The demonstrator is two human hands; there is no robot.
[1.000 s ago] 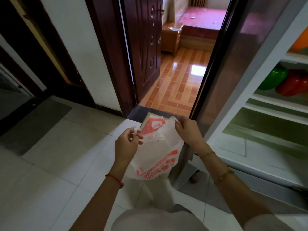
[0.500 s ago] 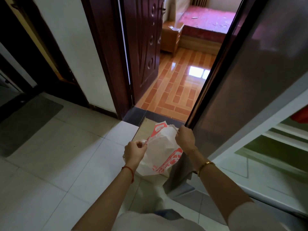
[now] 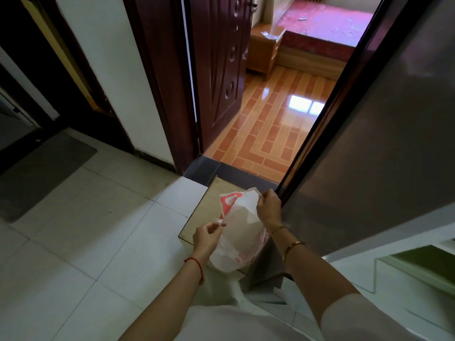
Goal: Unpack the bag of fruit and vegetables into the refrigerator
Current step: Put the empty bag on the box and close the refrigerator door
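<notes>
A white plastic bag with red print hangs between my hands, low over a small beige stool on the floor. My left hand pinches one handle of the bag at its left side. My right hand grips the other handle at the top right. The bag looks limp and I cannot see anything inside it. The open refrigerator door stands just right of my right hand, and a strip of the refrigerator interior shows at the lower right edge.
Pale floor tiles spread to the left, with a dark mat at the far left. Ahead, a dark wooden door opens onto a room with an orange floor and a bed.
The view has swung left and down, so the shelves with peppers have left the frame. Both hands have lowered the bag toward the stool and spread its handles apart.
</notes>
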